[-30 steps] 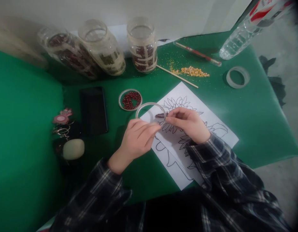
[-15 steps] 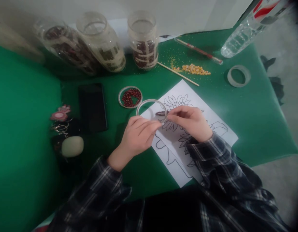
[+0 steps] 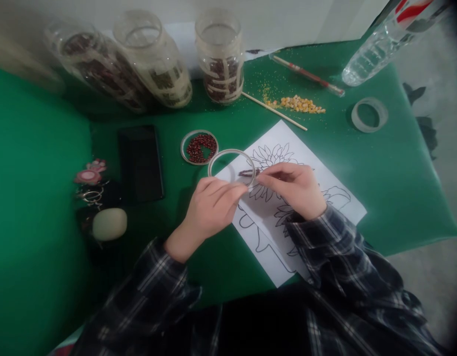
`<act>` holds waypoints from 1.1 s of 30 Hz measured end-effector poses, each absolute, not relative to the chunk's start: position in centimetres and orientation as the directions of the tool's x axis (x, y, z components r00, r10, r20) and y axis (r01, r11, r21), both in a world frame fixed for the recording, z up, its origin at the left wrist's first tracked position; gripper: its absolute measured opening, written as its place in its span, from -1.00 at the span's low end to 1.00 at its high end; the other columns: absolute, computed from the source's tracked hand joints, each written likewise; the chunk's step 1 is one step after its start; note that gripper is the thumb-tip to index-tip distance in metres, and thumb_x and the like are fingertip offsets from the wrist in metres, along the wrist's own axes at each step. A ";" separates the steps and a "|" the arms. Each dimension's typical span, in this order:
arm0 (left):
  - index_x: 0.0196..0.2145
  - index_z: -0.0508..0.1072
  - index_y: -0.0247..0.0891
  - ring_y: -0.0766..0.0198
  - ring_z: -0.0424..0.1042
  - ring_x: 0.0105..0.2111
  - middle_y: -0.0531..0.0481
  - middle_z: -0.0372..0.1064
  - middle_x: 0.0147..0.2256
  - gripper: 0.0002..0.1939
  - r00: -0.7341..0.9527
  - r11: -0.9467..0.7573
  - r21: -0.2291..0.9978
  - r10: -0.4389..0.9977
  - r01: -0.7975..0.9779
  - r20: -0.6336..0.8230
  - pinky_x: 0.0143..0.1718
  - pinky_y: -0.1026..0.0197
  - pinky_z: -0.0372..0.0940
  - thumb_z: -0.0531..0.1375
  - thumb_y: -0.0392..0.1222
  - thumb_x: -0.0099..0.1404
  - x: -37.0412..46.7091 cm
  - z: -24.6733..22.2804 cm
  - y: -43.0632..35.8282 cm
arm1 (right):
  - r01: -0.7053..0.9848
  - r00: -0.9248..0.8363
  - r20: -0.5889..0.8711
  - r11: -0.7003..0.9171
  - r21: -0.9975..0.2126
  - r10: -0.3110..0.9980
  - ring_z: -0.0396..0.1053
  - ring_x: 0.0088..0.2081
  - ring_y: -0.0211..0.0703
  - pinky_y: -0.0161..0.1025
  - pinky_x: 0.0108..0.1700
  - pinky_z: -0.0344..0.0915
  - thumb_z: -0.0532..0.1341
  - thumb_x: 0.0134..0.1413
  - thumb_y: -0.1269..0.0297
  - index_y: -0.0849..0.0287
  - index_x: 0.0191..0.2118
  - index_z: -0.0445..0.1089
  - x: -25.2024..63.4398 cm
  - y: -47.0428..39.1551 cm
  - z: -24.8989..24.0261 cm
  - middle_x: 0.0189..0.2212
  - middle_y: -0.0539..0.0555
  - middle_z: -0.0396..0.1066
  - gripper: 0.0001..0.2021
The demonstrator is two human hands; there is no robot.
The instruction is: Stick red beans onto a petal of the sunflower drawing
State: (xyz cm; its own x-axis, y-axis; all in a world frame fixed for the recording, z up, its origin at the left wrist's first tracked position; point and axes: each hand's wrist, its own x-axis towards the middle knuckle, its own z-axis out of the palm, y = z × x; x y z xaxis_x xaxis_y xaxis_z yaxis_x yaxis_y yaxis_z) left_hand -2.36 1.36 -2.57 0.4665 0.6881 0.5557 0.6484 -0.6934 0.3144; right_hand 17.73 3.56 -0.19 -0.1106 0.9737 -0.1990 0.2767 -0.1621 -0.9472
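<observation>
My left hand is closed on the lower rim of a thin, clear ring that looks like a narrow roll of tape. It holds the ring tilted above the paper. Against the ring's right edge, the fingertips of my right hand are pinched together; what lies between them is too small to make out. Below is a white sheet with a flower line drawing, lying partly over a second drawn sheet. A dark reddish strip shows on the flower beside the ring. Left of it sits a small round lid of red beans.
Three glass jars, one with dark red contents, stand at the back. Corn kernels, a thin stick, a wrapped stick, a wider tape roll and a water bottle lie right. A phone lies left.
The view has shifted very slightly. Both hands and the ring keep nearly the same place and grip.
</observation>
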 end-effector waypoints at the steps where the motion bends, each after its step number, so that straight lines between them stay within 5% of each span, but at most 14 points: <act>1: -0.18 0.38 -0.20 0.32 0.42 -0.39 0.10 0.52 -0.33 -0.82 0.464 -0.689 0.320 0.693 0.650 0.552 -0.26 0.17 0.18 0.11 -0.41 0.30 -2.3 -2.6 1.4 | 0.286 -0.095 -0.186 -0.152 -0.946 0.978 0.44 -0.41 -0.22 -0.19 -0.30 0.39 0.37 -0.05 0.17 0.13 -0.38 0.54 17.7 3.5 -0.2 -0.43 0.02 0.53 -0.84; 9: -0.11 0.43 -0.28 0.31 0.23 -0.55 0.12 0.33 -0.57 -0.80 0.530 -0.694 0.099 0.626 0.713 0.572 -0.44 0.18 0.03 0.16 -0.35 0.29 -2.0 -2.6 1.6 | 0.465 -0.028 -0.078 -0.056 -0.883 0.997 0.36 -0.47 -0.26 -0.24 -0.39 0.30 0.31 0.04 0.21 0.16 -0.42 0.48 18.3 3.1 0.2 -0.51 0.00 0.47 -0.86; 17: -0.18 0.50 -0.31 0.26 0.19 -0.49 0.02 0.41 -0.48 -0.84 0.580 -0.664 -0.034 0.626 0.747 0.522 -0.43 0.15 -0.01 0.16 -0.32 0.30 -2.6 -2.8 1.8 | 0.691 -0.045 -0.200 -0.114 -0.714 0.979 0.25 -0.53 -0.28 -0.27 -0.44 0.14 0.23 0.06 0.28 0.16 -0.48 0.32 18.4 3.6 -1.0 -0.61 -0.05 0.34 -0.85; 33: -0.20 0.52 -0.35 0.23 0.23 -0.44 -0.01 0.37 -0.46 -0.81 0.660 -0.651 -0.171 0.654 0.740 0.369 -0.37 0.14 0.02 0.12 -0.38 0.30 -2.0 -1.9 1.0 | 0.867 -0.042 -0.150 -0.038 -0.497 0.988 0.19 -0.55 -0.29 -0.29 -0.47 -0.01 0.16 0.08 0.24 0.14 -0.46 0.27 17.5 3.3 -1.7 -0.56 -0.03 0.35 -0.85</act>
State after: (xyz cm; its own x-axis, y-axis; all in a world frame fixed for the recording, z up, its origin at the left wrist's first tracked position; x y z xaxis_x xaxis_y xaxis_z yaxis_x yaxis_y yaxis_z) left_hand -2.01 1.03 -1.91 0.6601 0.6540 0.3695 0.7400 -0.6505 -0.1707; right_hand 17.51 3.31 -1.66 -0.0420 0.9879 -0.1495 0.8670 -0.0383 -0.4968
